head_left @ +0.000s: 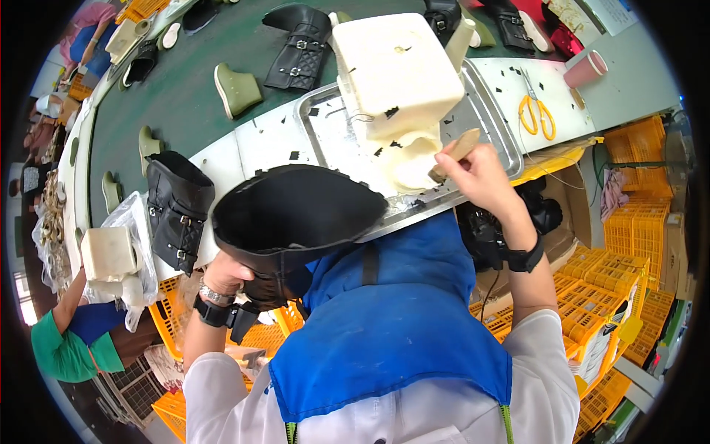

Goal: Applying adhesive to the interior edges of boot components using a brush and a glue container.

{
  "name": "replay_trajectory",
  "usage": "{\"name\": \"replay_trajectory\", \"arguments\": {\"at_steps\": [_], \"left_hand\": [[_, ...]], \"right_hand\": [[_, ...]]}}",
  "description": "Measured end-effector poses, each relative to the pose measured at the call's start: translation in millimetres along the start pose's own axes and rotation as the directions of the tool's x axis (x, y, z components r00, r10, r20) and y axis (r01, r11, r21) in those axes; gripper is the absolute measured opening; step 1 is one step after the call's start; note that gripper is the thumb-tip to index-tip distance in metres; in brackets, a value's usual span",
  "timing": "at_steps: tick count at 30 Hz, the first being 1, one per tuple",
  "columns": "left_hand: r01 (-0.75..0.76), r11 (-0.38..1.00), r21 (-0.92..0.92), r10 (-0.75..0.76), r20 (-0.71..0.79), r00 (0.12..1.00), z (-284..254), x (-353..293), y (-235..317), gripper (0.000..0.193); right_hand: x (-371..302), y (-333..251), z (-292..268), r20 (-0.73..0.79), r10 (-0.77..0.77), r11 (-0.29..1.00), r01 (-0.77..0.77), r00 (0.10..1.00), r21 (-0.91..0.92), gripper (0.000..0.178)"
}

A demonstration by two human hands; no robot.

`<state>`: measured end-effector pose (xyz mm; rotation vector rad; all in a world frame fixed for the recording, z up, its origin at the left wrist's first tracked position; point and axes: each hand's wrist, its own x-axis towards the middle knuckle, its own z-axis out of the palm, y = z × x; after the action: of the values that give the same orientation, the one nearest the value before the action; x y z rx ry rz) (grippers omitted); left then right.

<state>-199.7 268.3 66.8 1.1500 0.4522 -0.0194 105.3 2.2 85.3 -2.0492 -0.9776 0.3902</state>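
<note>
A black boot (296, 214) is in my left hand (228, 274), its wide opening turned up toward me. My fingers wrap the boot's lower part and are partly hidden under it. My right hand (481, 176) is closed round the wooden handle of a flat brush (464, 146). The brush's bristle end is down at the rounded mouth (416, 159) of an off-white glue pot (396, 70). This pot stands in a shallow metal tray (325, 133) dotted with black scraps. To the left of the held boot stands another black boot (177, 214) with buckled straps.
A green conveyor belt (200, 66) beyond carries a buckled boot (299, 48) and olive wedge soles (237, 90). Orange-handled scissors (536, 111) and a pink cup (586, 70) lie at right. Orange crates (636, 214) are stacked right. A person in green (74, 333) works at left.
</note>
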Motion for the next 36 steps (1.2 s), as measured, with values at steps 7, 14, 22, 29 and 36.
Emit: {"name": "replay_trajectory", "arguments": {"at_steps": [7,14,22,29,36], "left_hand": [[0.15,0.985,-0.087,-0.132,0.185,0.974,17.4,15.4,-15.0,0.089],[0.157,0.983,-0.099,-0.121,0.301,0.946,31.9,31.3,-21.6,0.089],[0.151,0.974,-0.169,-0.075,0.387,0.919,28.1,21.9,-16.4,0.097],[-0.065,0.996,-0.057,0.08,0.318,0.945,30.6,16.6,-6.2,0.084],[-0.392,0.815,0.426,0.327,0.22,0.919,36.7,5.3,14.4,0.072]], "right_hand": [[14.0,-20.7,-5.5,-0.027,0.142,0.896,-0.117,0.989,0.428,0.021],[11.5,-65.9,26.3,-0.064,-0.169,0.769,0.172,0.984,0.616,0.011],[10.0,-63.8,23.1,-0.022,-0.259,0.867,0.242,0.966,0.435,0.014],[3.2,-60.1,15.8,0.023,-0.116,0.912,0.097,0.993,0.4,0.013],[4.6,-62.3,15.0,-0.016,-0.044,0.936,0.047,0.999,0.349,0.015]]}}
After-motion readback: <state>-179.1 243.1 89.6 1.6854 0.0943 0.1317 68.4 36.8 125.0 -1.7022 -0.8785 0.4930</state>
